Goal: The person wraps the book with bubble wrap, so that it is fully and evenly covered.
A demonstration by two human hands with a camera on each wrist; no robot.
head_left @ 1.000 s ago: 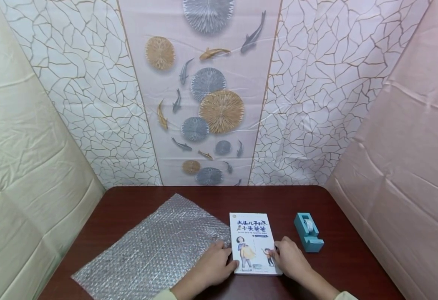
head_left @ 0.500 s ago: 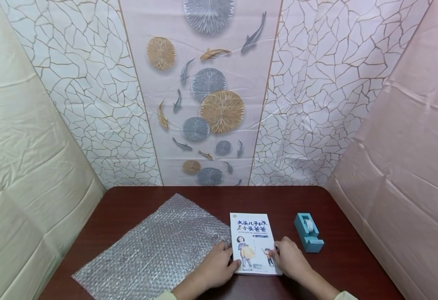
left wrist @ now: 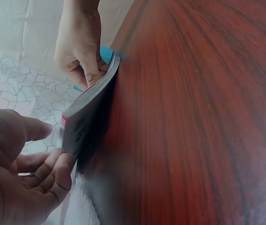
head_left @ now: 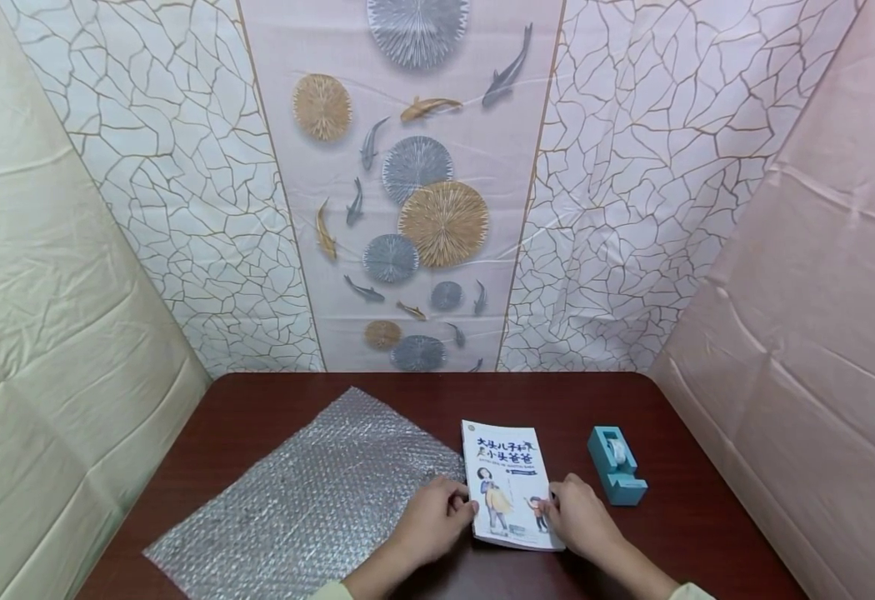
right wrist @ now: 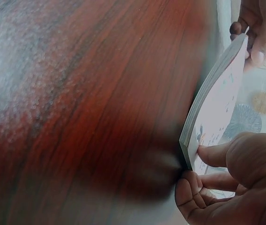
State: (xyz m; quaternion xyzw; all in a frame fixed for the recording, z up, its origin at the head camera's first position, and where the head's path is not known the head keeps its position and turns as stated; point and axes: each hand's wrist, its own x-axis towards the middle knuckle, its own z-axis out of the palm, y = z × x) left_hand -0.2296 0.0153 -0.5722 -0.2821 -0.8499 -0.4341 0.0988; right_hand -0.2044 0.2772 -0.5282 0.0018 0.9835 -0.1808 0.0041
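A white paperback book [head_left: 508, 483] with blue Chinese characters and drawn figures on its cover lies between both hands at the front of the table. Its left side is raised off the wood, as the right wrist view [right wrist: 217, 98] bears out for the book. My left hand [head_left: 433, 518] holds that raised edge, fingers beneath it and thumb by the cover. At the opposite edge my right hand [head_left: 582, 515] pinches the book, thumb [right wrist: 212, 153] on the cover and curled fingers at the underside. The underside shows dark in the left wrist view.
Left of the book a sheet of bubble wrap [head_left: 295, 492] lies flat, its right corner reaching the book's side. A teal tape dispenser [head_left: 617, 479] with a roll stands to the right on the dark red wooden table [head_left: 542, 398]. Patterned cloth walls [head_left: 602, 250] enclose the table.
The book's left edge has risen off the table and the book has tilted. My left hand has moved slightly up with that edge; the right hand has stayed at its place.
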